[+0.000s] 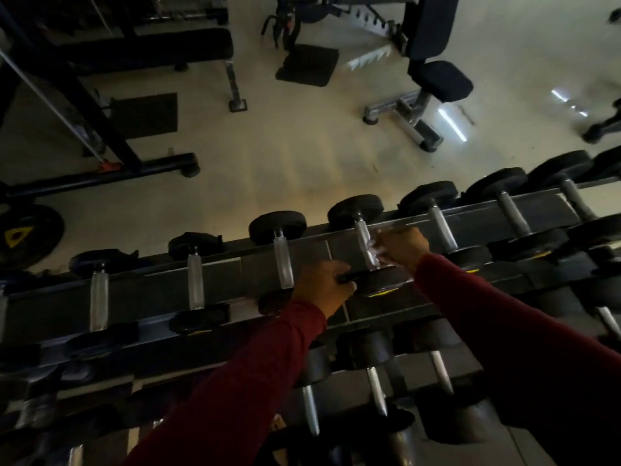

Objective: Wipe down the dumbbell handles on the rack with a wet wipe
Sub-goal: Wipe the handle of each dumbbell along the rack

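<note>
A long dark dumbbell rack runs across the view with a row of black-headed dumbbells on its top tier. My right hand pinches a white wet wipe against the chrome handle of one dumbbell near the middle. My left hand grips the near black head of that same dumbbell. Both arms wear dark red sleeves. More chrome handles stand to the left and right along the tier. The lighting is dim.
A lower tier holds more dumbbells under my arms. Beyond the rack lies pale floor with a flat bench, an adjustable bench, a black mat, a machine frame and a weight plate at the left.
</note>
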Tool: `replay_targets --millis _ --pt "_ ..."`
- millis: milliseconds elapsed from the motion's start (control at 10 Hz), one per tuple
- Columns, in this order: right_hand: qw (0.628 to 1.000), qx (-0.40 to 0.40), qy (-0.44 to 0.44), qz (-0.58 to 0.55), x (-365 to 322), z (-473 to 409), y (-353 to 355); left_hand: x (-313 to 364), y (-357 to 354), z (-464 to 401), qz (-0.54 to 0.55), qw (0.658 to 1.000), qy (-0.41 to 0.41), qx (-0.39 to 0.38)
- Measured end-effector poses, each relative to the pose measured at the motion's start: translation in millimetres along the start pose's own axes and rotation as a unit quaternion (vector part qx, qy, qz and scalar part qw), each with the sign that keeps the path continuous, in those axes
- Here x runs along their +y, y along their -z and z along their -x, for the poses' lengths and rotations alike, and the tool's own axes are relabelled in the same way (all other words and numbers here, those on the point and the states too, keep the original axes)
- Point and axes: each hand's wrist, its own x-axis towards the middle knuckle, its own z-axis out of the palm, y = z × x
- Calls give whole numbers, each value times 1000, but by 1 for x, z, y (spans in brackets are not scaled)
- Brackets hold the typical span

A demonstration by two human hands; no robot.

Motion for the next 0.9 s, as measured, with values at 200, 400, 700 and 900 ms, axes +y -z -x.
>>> replay_targets --millis 200,400,700,900 --pt "982 -49 62 172 18 -33 32 36 -62 -21 -81 996 42 -16" --pt "936 -140 119 299 28 -59 23 50 -77 -37 -135 982 115 59" --pt "889 -154 220 371 48 -91 19 60 -83 -45 -168 969 163 77" --pt "872 -159 235 399 43 -93 23 62 -87 -43 -159 967 174 99"
